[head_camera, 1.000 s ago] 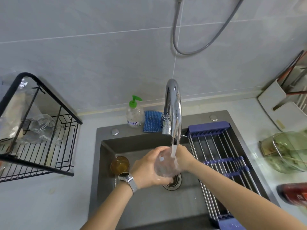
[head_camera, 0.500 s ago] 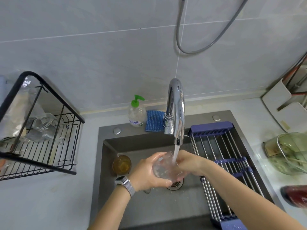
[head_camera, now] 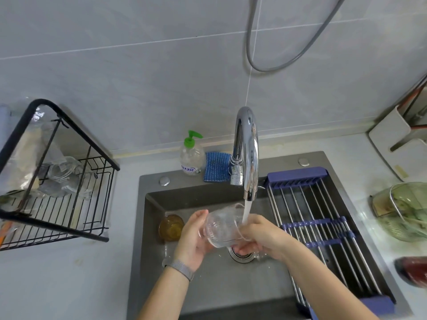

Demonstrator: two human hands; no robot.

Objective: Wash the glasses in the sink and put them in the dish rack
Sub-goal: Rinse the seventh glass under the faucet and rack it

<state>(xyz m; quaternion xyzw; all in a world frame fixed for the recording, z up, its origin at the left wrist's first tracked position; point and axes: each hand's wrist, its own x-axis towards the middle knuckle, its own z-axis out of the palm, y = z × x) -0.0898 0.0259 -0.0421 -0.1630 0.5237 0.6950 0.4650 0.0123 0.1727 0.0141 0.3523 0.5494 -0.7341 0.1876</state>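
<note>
A clear ribbed glass (head_camera: 223, 226) lies tilted on its side over the grey sink (head_camera: 208, 282), under the water running from the chrome faucet (head_camera: 247, 148). My left hand (head_camera: 193, 239) cups its base from the left, fingers curled round it. My right hand (head_camera: 258, 235) grips its rim end, and the stream falls on that hand and the glass. An amber glass (head_camera: 170, 227) stands in the sink's left corner. The black wire dish rack (head_camera: 60, 192) on the left counter holds clear glasses (head_camera: 62, 172).
A purple-ended roll-up rack (head_camera: 323, 227) covers the sink's right side. A soap bottle (head_camera: 191, 155) and a blue sponge (head_camera: 216, 167) sit behind the sink. At the right are a green glass bowl (head_camera: 402, 211), a red object (head_camera: 413, 270) and a white board holder (head_camera: 392, 144).
The clear glass has turned in my hands, from nearly upright to lying more on its side. My left hand has slid back toward its base.
</note>
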